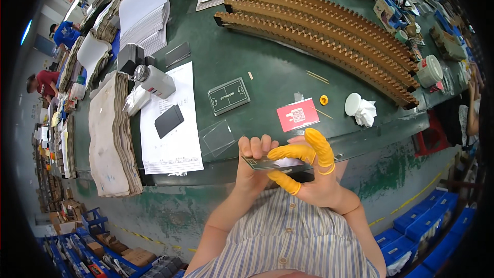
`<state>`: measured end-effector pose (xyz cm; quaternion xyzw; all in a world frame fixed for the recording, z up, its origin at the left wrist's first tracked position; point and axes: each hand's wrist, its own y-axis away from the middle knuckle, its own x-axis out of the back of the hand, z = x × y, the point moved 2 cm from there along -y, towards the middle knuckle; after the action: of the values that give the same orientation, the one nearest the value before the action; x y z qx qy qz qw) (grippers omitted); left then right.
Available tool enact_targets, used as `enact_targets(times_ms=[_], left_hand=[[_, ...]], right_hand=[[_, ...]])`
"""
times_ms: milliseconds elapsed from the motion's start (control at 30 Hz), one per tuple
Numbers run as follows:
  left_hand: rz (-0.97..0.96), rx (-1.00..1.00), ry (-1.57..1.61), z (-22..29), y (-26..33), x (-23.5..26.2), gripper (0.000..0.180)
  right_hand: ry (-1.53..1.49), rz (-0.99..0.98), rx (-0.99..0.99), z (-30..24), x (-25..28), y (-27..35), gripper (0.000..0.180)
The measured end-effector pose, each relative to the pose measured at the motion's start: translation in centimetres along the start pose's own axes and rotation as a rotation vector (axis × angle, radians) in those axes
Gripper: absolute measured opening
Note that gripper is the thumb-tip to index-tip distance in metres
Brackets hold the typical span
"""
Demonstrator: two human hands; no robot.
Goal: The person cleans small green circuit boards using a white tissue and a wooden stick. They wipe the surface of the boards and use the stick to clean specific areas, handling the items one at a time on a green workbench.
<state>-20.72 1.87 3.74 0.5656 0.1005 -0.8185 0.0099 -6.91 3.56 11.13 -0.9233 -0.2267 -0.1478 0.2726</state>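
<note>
You've got the green bench (267,72) in front of you, but the dark card (270,163) sits off its edge, pinched between your left hand (252,162) and right hand (314,175), both grips clenched on it. Those yellow finger cots (296,152) could slide on the glossy face, I'd say; ease off and it drops to the floor, missing the clear sheet (218,138) entirely.

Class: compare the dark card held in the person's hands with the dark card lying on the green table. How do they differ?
The held card is off the table, gripped by the left hand and right hand; the table card lies flat and untouched. The held card shows nearly edge-on; the table card shows its full face with white lines. Both are dark rectangles.
</note>
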Motion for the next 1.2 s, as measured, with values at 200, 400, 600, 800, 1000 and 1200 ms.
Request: enact_targets(times_ms=[200, 400, 600, 800, 1000, 1200], left_hand=[[0.01, 0.017, 0.025, -0.1, 0.1, 0.1, 0.017], [0.003, 0.007, 0.005, 0.0, 0.1, 0.0, 0.016], [0.023, 0.039, 0.018, -0.1, 0.3, 0.2, 0.021], [0.012, 0.048, 0.016, -0.1, 0.4, 0.4, 0.023], [0.027, 0.006, -0.059, -0.1, 0.5, 0.3, 0.026], [0.014, 0.086, -0.673, 0.4, 0.7, -1.8, 0.037]], right_hand=[[-0.013, 0.044, -0.035, 0.0, -0.1, 0.1, 0.083], [0.064, 0.064, 0.006, -0.2, 0.0, -0.6, 0.081], [-0.08, 0.139, -0.126, 0.3, -0.7, -0.3, 0.06], [-0.063, 0.122, -0.128, 0.2, -0.6, -0.6, 0.059], [-0.19, 0.227, -0.1, 0.9, -1.2, -0.6, 0.073], [-0.63, 0.401, -0.237, 2.7, -1.3, -0.7, 0.087]])
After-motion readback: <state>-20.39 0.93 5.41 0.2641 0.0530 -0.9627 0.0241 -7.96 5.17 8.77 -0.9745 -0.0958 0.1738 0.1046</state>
